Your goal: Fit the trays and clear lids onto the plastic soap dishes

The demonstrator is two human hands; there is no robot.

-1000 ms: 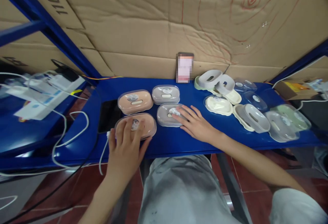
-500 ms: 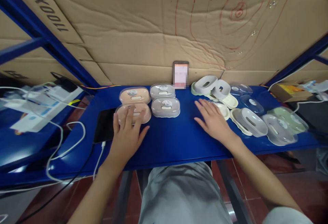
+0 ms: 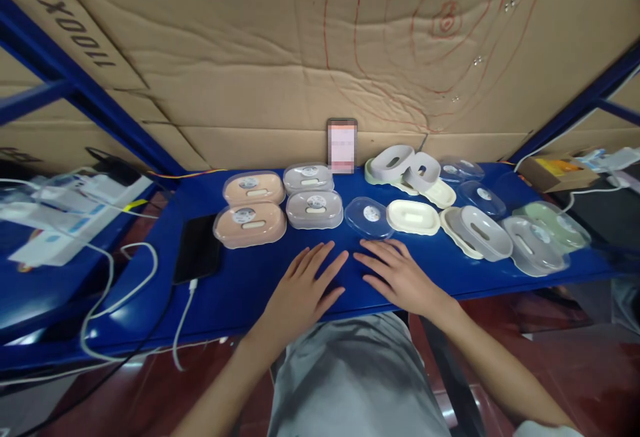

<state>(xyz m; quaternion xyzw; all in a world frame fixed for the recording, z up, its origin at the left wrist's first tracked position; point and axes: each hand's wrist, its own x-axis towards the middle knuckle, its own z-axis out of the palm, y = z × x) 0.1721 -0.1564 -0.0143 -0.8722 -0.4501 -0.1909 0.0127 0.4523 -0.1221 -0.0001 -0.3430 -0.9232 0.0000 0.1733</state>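
My left hand [image 3: 303, 287] and my right hand [image 3: 397, 277] lie flat and empty, side by side, on the blue shelf [image 3: 240, 290] near its front edge. Beyond the left hand stand closed soap boxes in a block: two peach ones [image 3: 250, 225] on the left and two grey ones [image 3: 314, 209] to their right. Just beyond my right hand lie a clear lid [image 3: 369, 217] and a cream soap-dish base [image 3: 413, 217], both apart from my fingers.
Loose grey, cream and green dish parts and clear lids [image 3: 505, 230] crowd the shelf's right side. A phone [image 3: 342, 145] leans on the cardboard wall. A black phone [image 3: 197, 257] with a white cable lies at left. Boxes and cables fill the far left.
My left hand left the front peach box and my right hand left the dish parts. Both drew back to the shelf's front middle. A clear lid and cream base now lie uncovered.
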